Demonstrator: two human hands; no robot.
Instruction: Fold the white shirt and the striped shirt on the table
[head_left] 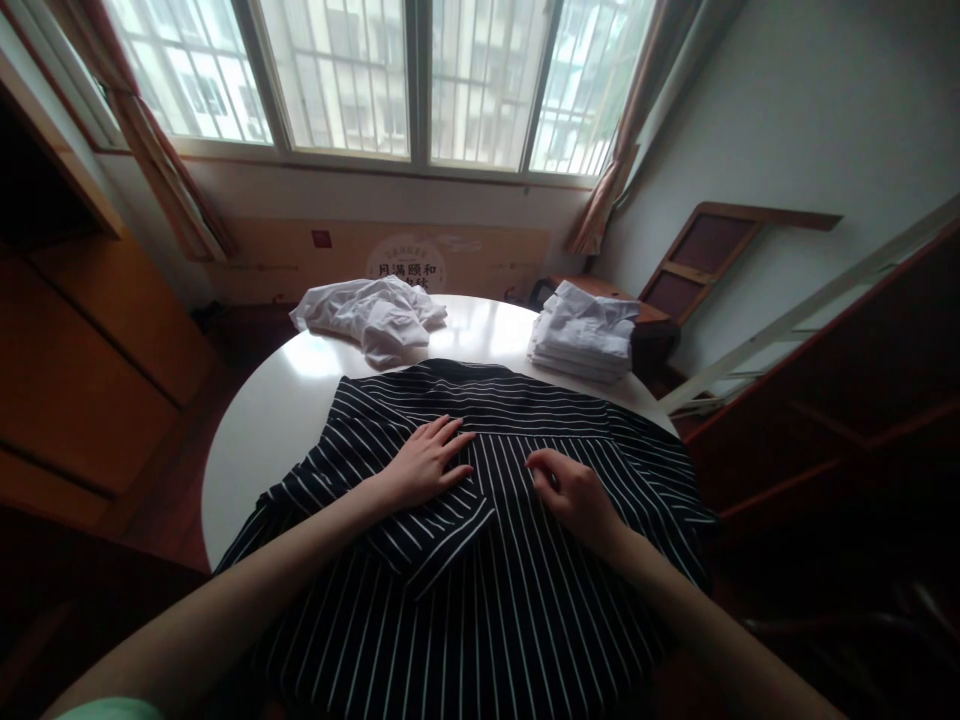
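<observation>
A black shirt with white stripes (517,560) lies spread over the round white table, its back facing up and its lower part hanging toward me. The left sleeve (442,545) is folded inward across the shirt's back, its cuff end pointing toward me. Flat on that folded part rests my left hand (427,460), fingers spread. My right hand (574,495) is just to the right, over the middle of the back, with its fingers curled in; no cloth shows in them. On the right, the other sleeve (660,465) extends outward to the table's edge.
A crumpled heap of white cloth (371,310) sits at the far left of the round table (255,420). At the far right is a stack of folded white garments (585,335). Beyond stand a printed box panel (480,250) and a barred window (345,80); wooden furniture flanks the left.
</observation>
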